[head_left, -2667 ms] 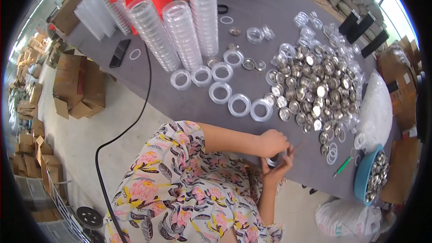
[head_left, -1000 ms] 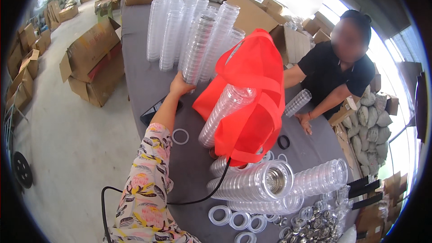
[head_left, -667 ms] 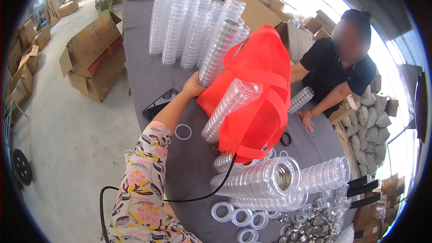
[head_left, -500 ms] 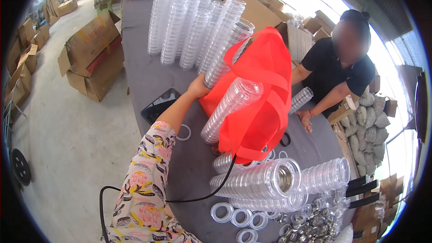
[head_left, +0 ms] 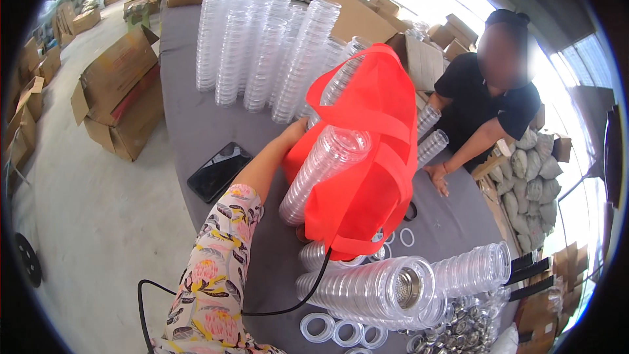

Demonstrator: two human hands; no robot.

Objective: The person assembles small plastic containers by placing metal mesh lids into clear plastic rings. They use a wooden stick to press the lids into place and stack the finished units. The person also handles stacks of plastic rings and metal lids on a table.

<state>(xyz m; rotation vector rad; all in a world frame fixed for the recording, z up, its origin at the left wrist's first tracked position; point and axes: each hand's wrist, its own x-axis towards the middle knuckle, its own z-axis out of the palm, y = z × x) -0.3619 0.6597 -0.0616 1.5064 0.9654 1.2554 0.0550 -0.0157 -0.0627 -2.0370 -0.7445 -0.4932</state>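
My left hand (head_left: pixel 293 136) was out at the left side of the red bag (head_left: pixel 373 157), arm stretched from the near edge of the grey table (head_left: pixel 190 118) toward the far end. Fingers sat against the bag fabric, mostly hidden behind it; I couldn't tell whether they were pinching the cloth or just flat on it. My right hand wasn't in the picture.

Key relation: the stack of clear cups (head_left: pixel 314 170) poking out of the bag lay just right of and slightly nearer than my fingers, close but not clearly touching. Its long axis ran slanted, open top up toward the far right, bottom end down toward the near left, by the bag's lower corner. So the stack leaned away from my hand at the top and came toward my forearm at the bottom. The left hand was the only one near it.

The bag stood about mid-table, handles up, with more cup stacks inside. Upright cup columns (head_left: pixel 255 46) stood behind it near the far left corner. A dark phone (head_left: pixel 219 172) lay at the left edge beside my forearm. Lying stacks (head_left: pixel 393 288) and white rings (head_left: pixel 334 331) sat toward the near edge. Another person (head_left: pixel 485 105) leaned in from the right edge, a hand (head_left: pixel 438 178) flat on the table.
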